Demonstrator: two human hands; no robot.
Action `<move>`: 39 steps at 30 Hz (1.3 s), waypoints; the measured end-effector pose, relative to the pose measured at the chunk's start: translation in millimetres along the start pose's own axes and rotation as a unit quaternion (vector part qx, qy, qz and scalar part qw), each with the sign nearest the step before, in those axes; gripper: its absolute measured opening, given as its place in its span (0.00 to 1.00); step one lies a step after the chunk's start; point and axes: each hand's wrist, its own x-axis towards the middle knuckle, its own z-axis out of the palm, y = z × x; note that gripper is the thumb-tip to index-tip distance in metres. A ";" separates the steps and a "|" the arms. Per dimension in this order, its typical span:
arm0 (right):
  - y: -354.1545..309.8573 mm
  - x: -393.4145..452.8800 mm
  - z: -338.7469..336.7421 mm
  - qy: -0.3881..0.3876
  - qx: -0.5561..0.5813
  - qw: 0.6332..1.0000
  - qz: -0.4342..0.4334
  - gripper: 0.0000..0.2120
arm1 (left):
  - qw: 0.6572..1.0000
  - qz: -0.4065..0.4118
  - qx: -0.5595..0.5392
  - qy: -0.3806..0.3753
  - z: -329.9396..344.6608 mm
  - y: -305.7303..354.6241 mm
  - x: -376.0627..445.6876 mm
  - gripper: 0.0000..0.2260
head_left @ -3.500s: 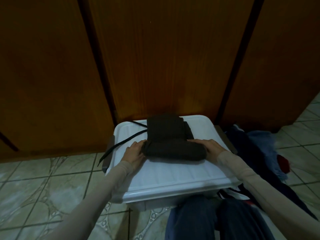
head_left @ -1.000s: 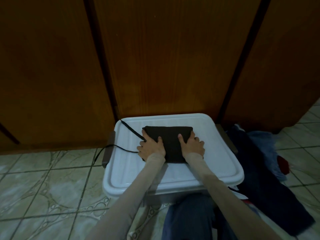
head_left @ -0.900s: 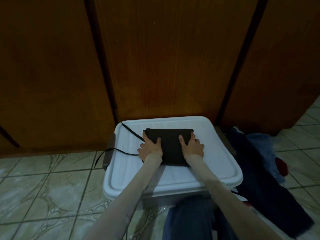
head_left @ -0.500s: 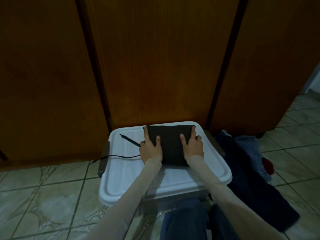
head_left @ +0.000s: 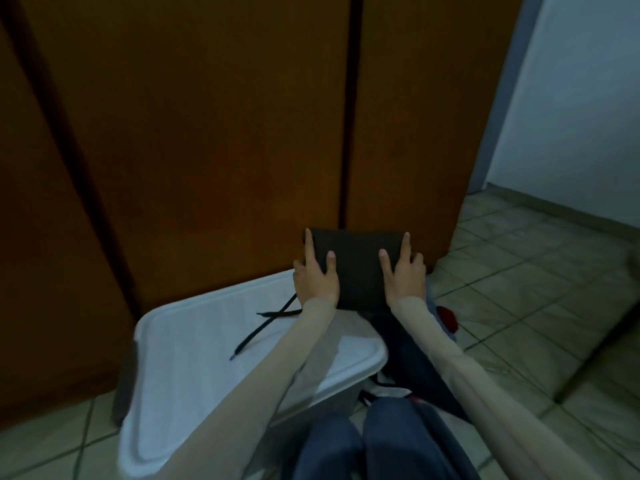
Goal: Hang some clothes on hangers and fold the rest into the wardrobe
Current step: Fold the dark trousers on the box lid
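I have the folded dark garment (head_left: 356, 268) held up in front of me, off the white bin lid (head_left: 194, 344) and over its far right corner, close against the brown wardrobe doors (head_left: 207, 133). My left hand (head_left: 316, 280) takes its left edge and my right hand (head_left: 405, 278) its right edge. On each side the thumb lies on top of the cloth and the forefinger runs straight along the edge; the other fingers are hidden behind or under the fabric, so the grip reads as a pinch on both sides, closed on the garment. A dark drawstring (head_left: 261, 323) hangs from under my left hand and trails across the lid. The lid sits on a bin on the tiled floor (head_left: 519, 289). To the right of the bin, under my right forearm, lies a heap of dark blue clothes (head_left: 415, 362) with something red (head_left: 446, 315) just beside it. My knees in blue trousers (head_left: 356, 445) show at the bottom.
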 end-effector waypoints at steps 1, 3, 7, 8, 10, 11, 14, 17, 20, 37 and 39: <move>8.2 5.7 -15.1 0.021 -0.001 1.000 0.007 0.30 | 1.000 0.016 -0.011 -0.017 11.3 13.6 -2.0 0.26; 27.6 14.1 -48.1 0.064 -0.002 0.998 0.029 0.31 | 0.997 0.045 -0.033 -0.054 35.2 42.7 -10.6 0.26; 70.7 17.5 -122.2 0.144 -0.008 0.987 0.074 0.31 | 0.984 0.101 -0.066 -0.131 84.4 98.2 -40.7 0.27; 81.4 15.6 -141.6 0.163 -0.010 0.983 0.083 0.31 | 0.979 0.116 -0.075 -0.149 97.1 111.4 -49.6 0.27; 100.4 9.0 -179.3 0.196 -0.010 0.976 0.099 0.31 | 0.968 0.143 -0.091 -0.186 120.0 137.8 -69.4 0.28; 109.5 5.0 -197.3 0.212 -0.009 0.972 0.104 0.31 | 0.962 0.153 -0.097 -0.206 129.9 151.3 -80.5 0.28; 135.7 -9.2 -247.4 0.273 -0.004 0.956 0.104 0.30 | 0.939 0.169 -0.126 -0.272 158.4 189.3 -113.6 0.30; 161.4 -21.2 -295.3 0.310 -0.029 0.943 0.118 0.30 | 0.909 0.175 -0.176 -0.334 186.1 226.8 -145.2 0.32; 183.9 -28.3 -342.4 0.337 -0.061 0.929 0.143 0.31 | 0.880 0.188 -0.195 -0.390 213.7 263.0 -173.6 0.32; 307.8 -36.4 -539.4 0.446 -0.172 0.845 0.239 0.32 | 0.773 0.256 -0.243 -0.527 365.4 417.8 -310.5 0.35; 328.7 -35.4 -536.6 0.421 -0.180 0.850 0.260 0.32 | 0.778 0.237 -0.225 -0.536 383.6 407.2 -317.5 0.34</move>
